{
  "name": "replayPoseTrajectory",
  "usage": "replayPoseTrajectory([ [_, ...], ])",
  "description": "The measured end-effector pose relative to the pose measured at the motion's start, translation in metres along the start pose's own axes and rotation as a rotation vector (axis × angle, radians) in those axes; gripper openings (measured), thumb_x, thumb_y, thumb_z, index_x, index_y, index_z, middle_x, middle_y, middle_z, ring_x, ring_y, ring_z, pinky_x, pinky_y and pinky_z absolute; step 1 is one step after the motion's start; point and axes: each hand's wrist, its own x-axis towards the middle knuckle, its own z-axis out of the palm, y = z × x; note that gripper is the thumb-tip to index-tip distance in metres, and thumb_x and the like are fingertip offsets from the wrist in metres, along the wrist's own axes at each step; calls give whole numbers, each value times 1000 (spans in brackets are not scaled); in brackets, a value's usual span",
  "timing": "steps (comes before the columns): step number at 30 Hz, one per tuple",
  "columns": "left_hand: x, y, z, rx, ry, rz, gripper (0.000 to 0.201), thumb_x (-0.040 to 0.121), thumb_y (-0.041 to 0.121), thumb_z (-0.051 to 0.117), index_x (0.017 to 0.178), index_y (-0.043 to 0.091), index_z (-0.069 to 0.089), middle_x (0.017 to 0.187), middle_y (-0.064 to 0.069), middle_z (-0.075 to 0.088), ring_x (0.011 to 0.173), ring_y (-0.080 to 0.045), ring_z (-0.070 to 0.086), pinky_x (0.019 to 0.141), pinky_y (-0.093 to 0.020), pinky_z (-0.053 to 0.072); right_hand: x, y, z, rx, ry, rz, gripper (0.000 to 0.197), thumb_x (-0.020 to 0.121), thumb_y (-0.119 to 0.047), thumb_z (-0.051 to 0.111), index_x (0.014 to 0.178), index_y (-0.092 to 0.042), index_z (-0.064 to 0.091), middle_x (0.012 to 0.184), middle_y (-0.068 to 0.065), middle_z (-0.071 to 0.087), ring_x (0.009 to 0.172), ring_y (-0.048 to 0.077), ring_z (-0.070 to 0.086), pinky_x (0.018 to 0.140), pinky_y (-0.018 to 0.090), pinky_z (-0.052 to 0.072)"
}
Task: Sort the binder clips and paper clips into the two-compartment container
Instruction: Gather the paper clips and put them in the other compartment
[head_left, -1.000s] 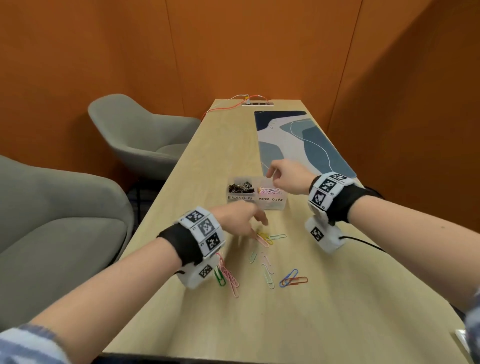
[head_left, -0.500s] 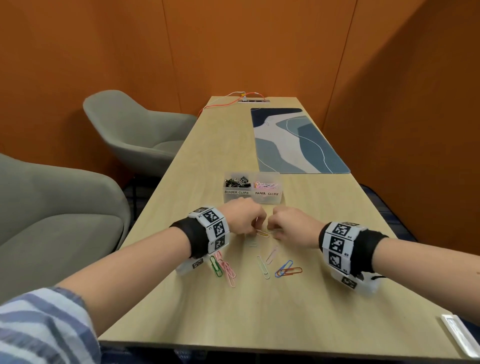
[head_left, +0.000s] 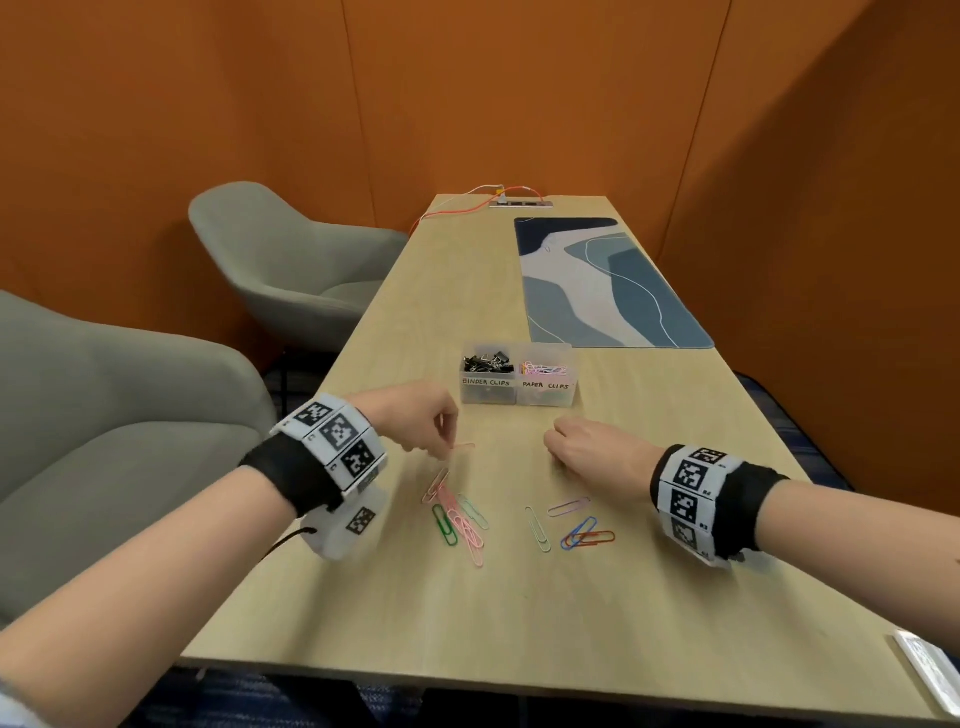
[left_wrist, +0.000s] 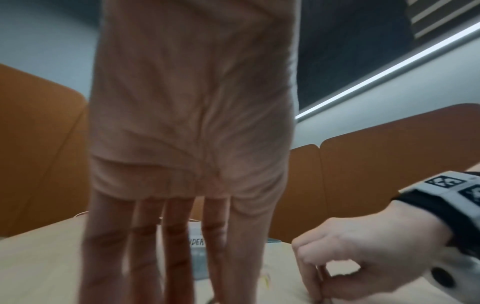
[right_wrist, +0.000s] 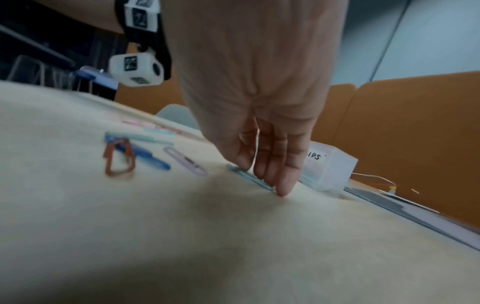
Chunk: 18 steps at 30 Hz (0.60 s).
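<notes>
Two-compartment container (head_left: 519, 395) sits mid-worktop (head_left: 597, 623): binder clips (head_left: 487, 362) in its left cell, paper clips (head_left: 544, 369) in its right. Loose coloured clips (head_left: 460, 519) lie nearer. Left hand (head_left: 415, 423) pinches an orange clip (head_left: 464, 447) at the worktop. Right hand (head_left: 592, 457), fingers (right_wrist: 275, 164) curled down, presses and grips a pale blue clip (right_wrist: 250, 178).

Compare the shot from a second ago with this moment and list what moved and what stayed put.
The right hand left the paper-clip side of the container and came down to the table, where its fingertips now touch a pale blue clip. The left hand shifted left, fingers at an orange clip. The container, its contents and the blue and orange pair stayed put.
</notes>
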Motion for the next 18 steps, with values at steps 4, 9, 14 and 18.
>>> replayPoseTrajectory([
  [4,-10,-8,22,88,-116,-84,12,76,28,74,80,22,65,102,-2,69,92,-19,62,78,-31,51,-3,7,-8,142,-24,11,22,91,-18,47,108,-9,58,103,9,53,100,28,55,83,34,42],
  [9,-4,8,40,227,83,-85,14,80,8,59,91,8,69,103,-10,67,98,-28,63,72,-29,47,-6,-2,-7,19,-51,21,28,88,-1,43,111,-7,57,114,13,55,104,32,55,84,39,45],
  [14,3,17,43,304,157,-92,21,86,2,50,103,-1,61,111,-19,62,104,-36,60,84,-39,50,-3,-16,-9,-153,-38,-9,31,89,9,35,115,1,47,120,20,50,111,35,50,84,40,43],
  [18,5,14,44,329,166,-72,22,83,1,51,102,2,61,111,-18,62,103,-35,61,81,-37,50,0,-13,-5,-109,-36,10,28,90,7,33,115,1,46,119,20,50,110,34,50,81,38,42],
])
